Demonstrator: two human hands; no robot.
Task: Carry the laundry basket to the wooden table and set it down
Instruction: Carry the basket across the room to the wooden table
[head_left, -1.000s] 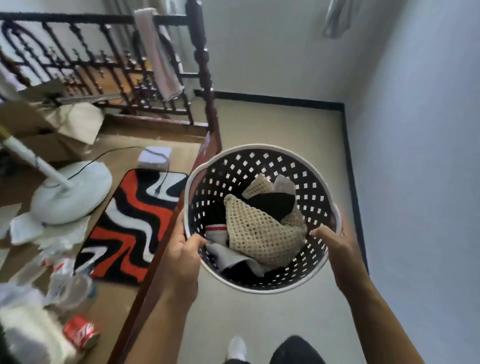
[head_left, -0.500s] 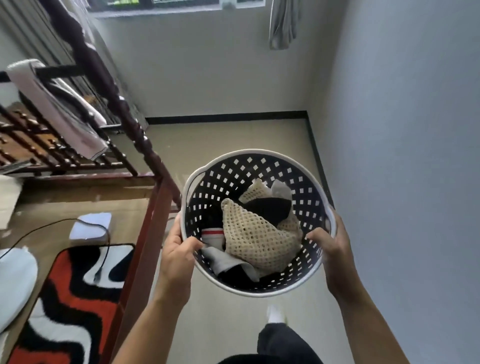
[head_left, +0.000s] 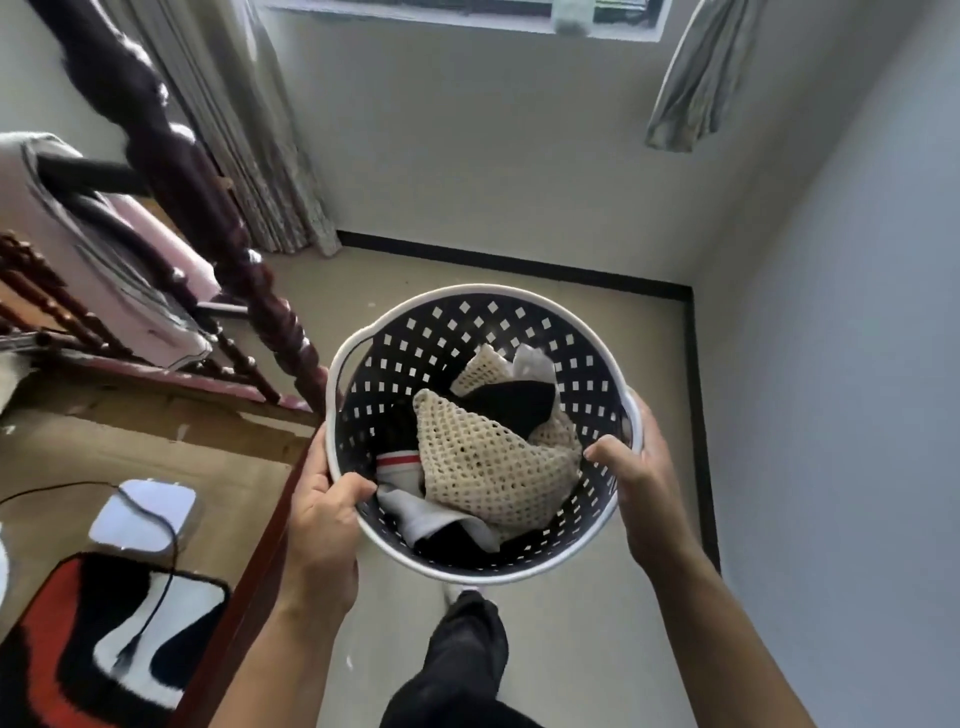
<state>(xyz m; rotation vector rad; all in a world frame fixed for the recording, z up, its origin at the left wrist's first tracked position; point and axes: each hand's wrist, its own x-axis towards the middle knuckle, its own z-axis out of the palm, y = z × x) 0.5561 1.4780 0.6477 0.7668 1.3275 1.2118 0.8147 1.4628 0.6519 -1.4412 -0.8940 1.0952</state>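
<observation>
Beige floor (head_left: 597, 322) runs to a corner at twelve o'clock, with dark bed rails (head_left: 197, 218) at ten and no wooden table in sight. Centre frame, the laundry basket (head_left: 467, 312) hangs level, its clothes (head_left: 493, 457) loose inside. The left hand (head_left: 322, 525) at eight and right hand (head_left: 644, 493) at four are curled closed over the rim; I'd keep that grip even and swing wide of the post.

Single view, head-mounted, wide-angle. Looks forward and steeply down from above the arms; forearms enter from bottom edge. Laundry basket (head_left: 483, 431) near and central, seen from above into its interior; floor (head_left: 597, 649) and one dark trouser leg (head_left: 457, 660) directly below. Upper frame reaches wall, curtain (head_left: 260, 171) and window sill (head_left: 415, 15). Straight lines bow towards edges. No second view, no overlap.
</observation>
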